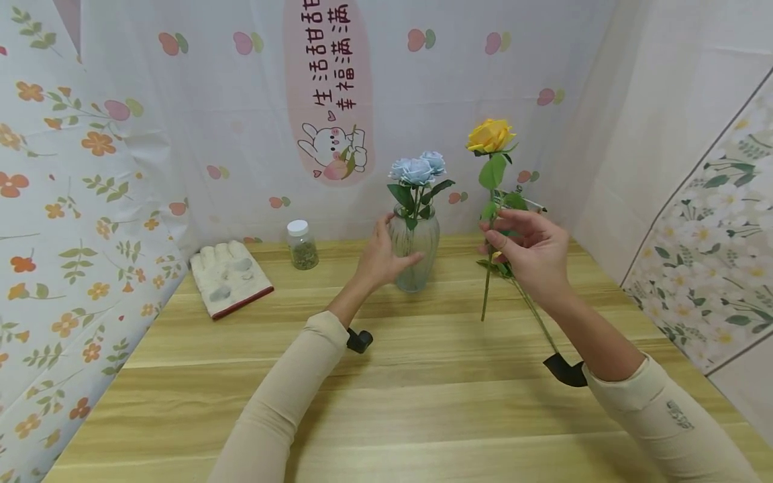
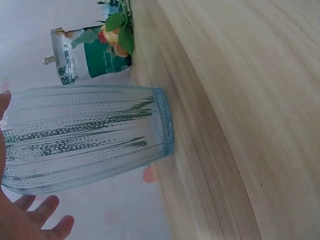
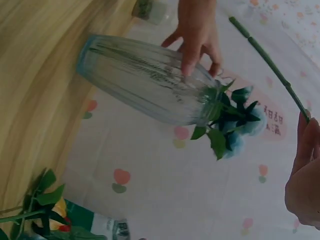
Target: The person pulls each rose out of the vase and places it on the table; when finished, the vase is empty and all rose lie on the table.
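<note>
A ribbed clear glass vase [image 1: 419, 235] stands upright on the table, with pale blue roses [image 1: 417, 172] in its mouth. My left hand [image 1: 383, 258] holds the vase from its left side near the neck, thumb across the front and fingers partly hidden behind. To the right of the vase, my right hand [image 1: 536, 253] pinches the stem of a yellow rose [image 1: 490, 137], which is raised upright with its bloom on top. The lower stem [image 3: 270, 62] hangs free of the vase in the right wrist view.
Other flowers with green stems [image 1: 534, 312] lie behind my right hand, beside a green and white packet [image 2: 107, 59]. A white-capped jar [image 1: 303, 245] and a whitish work glove [image 1: 231, 276] lie to the left. Patterned cloth [image 1: 241, 121] closes off the back and sides.
</note>
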Action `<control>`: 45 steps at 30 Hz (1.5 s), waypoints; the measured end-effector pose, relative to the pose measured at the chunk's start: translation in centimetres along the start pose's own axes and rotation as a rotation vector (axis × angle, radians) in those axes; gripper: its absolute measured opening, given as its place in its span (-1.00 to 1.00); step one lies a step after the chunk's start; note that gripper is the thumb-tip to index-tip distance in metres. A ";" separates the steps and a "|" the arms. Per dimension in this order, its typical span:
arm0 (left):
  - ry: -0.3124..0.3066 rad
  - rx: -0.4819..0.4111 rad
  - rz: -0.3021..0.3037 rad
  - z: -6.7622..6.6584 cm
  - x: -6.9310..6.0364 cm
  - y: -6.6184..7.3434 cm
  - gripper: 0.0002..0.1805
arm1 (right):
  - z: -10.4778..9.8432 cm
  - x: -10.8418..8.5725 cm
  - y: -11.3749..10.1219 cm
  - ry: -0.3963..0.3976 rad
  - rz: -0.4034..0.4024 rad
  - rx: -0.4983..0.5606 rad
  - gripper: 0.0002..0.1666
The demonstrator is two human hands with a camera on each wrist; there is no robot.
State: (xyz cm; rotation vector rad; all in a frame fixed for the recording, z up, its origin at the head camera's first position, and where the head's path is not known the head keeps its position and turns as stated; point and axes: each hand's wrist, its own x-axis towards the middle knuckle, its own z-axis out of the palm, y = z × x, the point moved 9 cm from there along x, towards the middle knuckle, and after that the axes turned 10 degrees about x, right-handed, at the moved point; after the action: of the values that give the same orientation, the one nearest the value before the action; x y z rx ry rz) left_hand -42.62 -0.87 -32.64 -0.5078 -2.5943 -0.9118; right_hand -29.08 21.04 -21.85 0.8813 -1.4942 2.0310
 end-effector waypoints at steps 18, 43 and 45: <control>0.013 -0.068 -0.007 0.6 0.2 -0.4 0.18 | -9.0 -2.1 9.7 0.078 0.544 -0.203 -0.55; -0.025 -0.066 -0.012 0.7 -0.1 -0.5 0.17 | -11.4 -6.6 18.8 -0.165 1.027 -0.257 -0.27; -0.020 -0.064 -0.006 0.7 0.0 -0.4 0.17 | -11.3 -6.8 19.0 -0.172 1.028 -0.246 -0.26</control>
State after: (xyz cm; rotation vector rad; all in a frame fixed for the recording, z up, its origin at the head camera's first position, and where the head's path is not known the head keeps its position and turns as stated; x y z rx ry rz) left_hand -42.91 -0.74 -33.40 -0.5286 -2.5927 -0.9990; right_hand -40.08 26.16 -41.50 0.1514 -2.5807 2.3305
